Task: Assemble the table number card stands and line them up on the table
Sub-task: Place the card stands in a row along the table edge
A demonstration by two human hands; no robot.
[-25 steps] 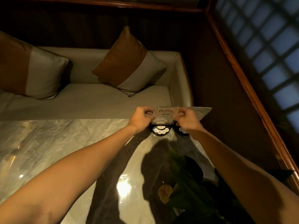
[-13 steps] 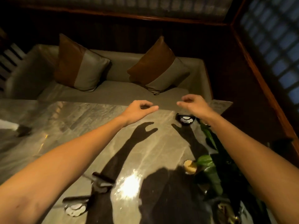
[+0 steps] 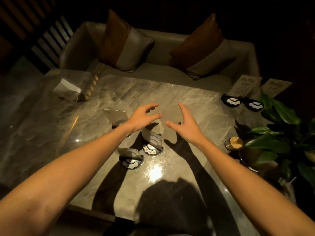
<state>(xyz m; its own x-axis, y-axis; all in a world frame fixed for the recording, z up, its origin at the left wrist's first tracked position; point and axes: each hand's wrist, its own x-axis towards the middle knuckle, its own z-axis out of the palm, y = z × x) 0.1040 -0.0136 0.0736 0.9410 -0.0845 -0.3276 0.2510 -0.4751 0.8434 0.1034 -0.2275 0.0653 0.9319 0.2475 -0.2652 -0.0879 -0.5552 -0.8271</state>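
Head view: four card stands show on the marble table (image 3: 187, 99). Two stand side by side at the far right corner, stand A (image 3: 232, 101) and stand B (image 3: 253, 104), each a dark oval base with a pale pattern and an upright card bearing writing too small to read; their bases nearly touch. Two more stand near the middle of the table, closer to the person: stand C (image 3: 152, 142) and, just beside it to the near left, stand D (image 3: 130, 158). Both have clear panels tilted up from dark patterned bases. A further clear panel (image 3: 115, 115) stands to the left of the left wrist; its base is mostly hidden.

The left hand (image 3: 141, 117) and right hand (image 3: 185, 122) hover over the table centre, above and beyond stand C, apart from each other, palms inward. Both have fingers spread and loosely curled, gripping nothing. Their shadows fall across stands C and D.

The tabletop is glossy grey-veined marble, with a bright lamp glare near the close edge and the person's dark shadow below it. At the far left lie a clear bag (image 3: 69, 86) and a ridged, spiral-looking object (image 3: 92, 86). On the right edge stands a leafy plant (image 3: 279, 133) in a pot, with a small jar (image 3: 233, 143) of pale sticks beside it.

Beyond the table is a pale sofa (image 3: 162, 70) with two brown-and-grey cushions leaning on its back. The room around it is dim, with slatted panelling at far left.
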